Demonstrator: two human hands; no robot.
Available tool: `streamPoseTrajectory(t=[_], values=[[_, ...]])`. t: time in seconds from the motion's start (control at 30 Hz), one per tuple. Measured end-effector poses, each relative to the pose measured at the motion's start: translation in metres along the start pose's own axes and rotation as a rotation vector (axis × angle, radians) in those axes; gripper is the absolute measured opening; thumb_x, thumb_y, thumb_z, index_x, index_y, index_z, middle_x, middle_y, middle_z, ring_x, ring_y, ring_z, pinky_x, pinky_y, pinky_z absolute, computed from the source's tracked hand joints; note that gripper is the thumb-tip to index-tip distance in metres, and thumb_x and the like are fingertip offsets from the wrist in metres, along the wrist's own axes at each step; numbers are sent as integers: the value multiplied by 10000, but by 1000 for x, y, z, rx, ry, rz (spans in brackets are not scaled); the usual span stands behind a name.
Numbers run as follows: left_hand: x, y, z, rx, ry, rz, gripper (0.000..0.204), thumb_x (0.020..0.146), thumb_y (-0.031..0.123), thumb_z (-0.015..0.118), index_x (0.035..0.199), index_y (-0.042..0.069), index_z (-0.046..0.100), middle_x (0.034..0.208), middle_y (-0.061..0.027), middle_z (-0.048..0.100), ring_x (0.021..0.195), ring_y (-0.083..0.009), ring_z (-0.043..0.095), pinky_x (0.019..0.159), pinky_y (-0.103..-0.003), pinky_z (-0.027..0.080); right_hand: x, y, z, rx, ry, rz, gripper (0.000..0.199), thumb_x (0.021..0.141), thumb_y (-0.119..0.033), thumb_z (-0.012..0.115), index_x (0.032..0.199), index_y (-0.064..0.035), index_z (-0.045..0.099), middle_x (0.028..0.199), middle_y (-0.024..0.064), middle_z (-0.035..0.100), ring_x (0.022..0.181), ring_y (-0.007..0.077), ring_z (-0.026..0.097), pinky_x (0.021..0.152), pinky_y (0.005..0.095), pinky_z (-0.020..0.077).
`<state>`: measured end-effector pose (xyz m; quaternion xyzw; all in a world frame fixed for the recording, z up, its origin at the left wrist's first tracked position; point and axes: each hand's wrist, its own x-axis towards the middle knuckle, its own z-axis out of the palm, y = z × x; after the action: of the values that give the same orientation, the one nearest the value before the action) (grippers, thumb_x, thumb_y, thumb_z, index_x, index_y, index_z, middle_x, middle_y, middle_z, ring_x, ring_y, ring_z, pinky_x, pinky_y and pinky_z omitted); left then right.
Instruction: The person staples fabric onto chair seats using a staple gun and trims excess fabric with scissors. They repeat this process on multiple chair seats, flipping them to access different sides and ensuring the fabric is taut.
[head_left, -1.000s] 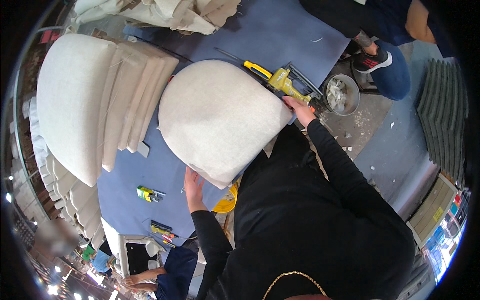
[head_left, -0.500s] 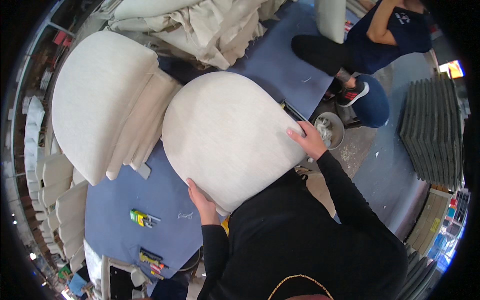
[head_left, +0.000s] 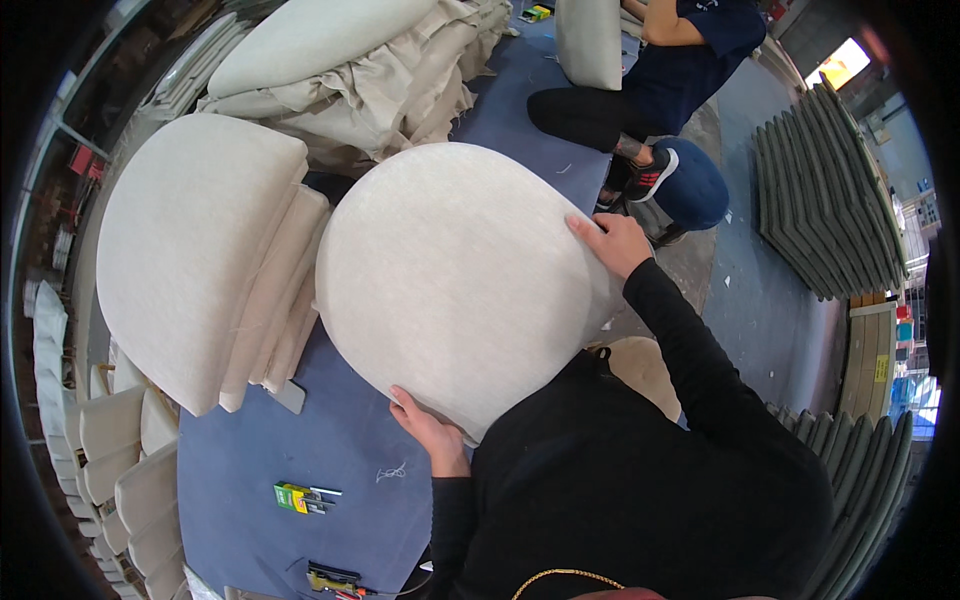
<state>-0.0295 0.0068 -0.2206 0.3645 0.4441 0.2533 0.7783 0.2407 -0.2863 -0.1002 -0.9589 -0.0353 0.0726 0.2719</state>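
two-handed, grasps the rounded cream upholstered seat cushion (head_left: 455,285) just right of the cushion stack (head_left: 200,265), edges between left hand (head_left: 430,430), nearer that stack, and right hand (head_left: 615,243), farther off.

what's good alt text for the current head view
A person in black holds a rounded cream cushion by its edges, left grip low, right grip at right, over a blue table. Similar cushions are stacked at left, loose cloth beyond; a co-worker is at upper right.
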Motion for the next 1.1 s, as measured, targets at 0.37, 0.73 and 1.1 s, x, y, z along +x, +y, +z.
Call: streamPoseTrajectory(t=[0.37, 0.73, 1.1], values=[[-4, -14, 24, -54, 14, 15, 513, 1130, 485, 596, 1324, 23, 484, 1398, -144, 569, 1292, -252, 559, 1127, -418, 459, 69, 95, 15, 540, -45, 183, 794, 1082, -665, 494, 901, 41, 809, 875, 172, 781, 871, 248, 724, 887, 384, 538], [-5, -20, 21, 18, 29, 51, 576, 1127, 498, 591, 1401, 7, 468, 1455, -151, 560, 1330, -272, 560, 1144, -425, 462, 54, 68, -5, 630, -78, 300, 725, 1106, -632, 514, 932, 22, 773, 912, 79, 755, 867, 147, 647, 845, 342, 498], [101, -90, 14, 245, -316, 72, 563, 1188, 417, 365, 1480, -31, 541, 1437, -169, 610, 1312, -241, 577, 1141, -392, 447, -31, -56, 31, 1066, -951, -142, 366, 1052, -451, 743, 1080, -92, 681, 958, -86, 661, 833, 10, 579, 757, 217, 484]])
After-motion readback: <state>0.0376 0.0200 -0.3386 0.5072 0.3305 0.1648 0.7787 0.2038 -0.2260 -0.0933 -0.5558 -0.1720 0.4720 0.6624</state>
